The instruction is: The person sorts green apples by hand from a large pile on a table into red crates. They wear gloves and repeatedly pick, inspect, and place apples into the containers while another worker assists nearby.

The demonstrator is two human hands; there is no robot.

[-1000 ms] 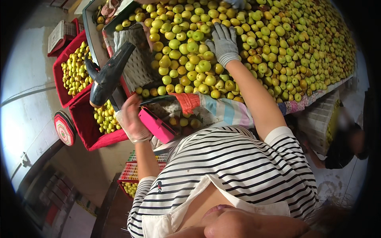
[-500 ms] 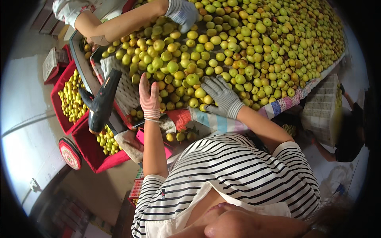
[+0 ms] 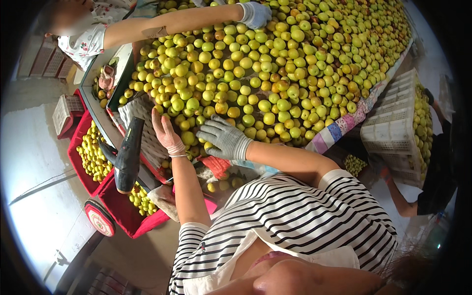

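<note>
A broad heap of small round yellow-green fruits with brown-red patches, which look like jujubes (image 3: 282,104), covers the sorting table in front of me. My left hand (image 3: 168,138), in a pink-and-white striped glove, rests at the heap's near left edge with its fingers stretched out. Beside it, my right hand (image 3: 227,138) wears a grey glove. It lies palm down over the near fruits, its fingers spread and pointing left toward the other hand. Neither hand appears to grip a fruit, though the palms are hidden.
Across the table, a co-worker's blue-gloved hand (image 3: 255,14) reaches over the heap. At left stand a black hair-dryer-shaped object (image 3: 129,155) and red-lined bins (image 3: 110,199) holding fruit. Another person at right is beside a white plastic crate (image 3: 388,130) of fruit.
My right hand has swept left across the near fruits, closer to my left hand. The co-worker's gloved hand has moved to the right. The whole view has shifted slightly.
</note>
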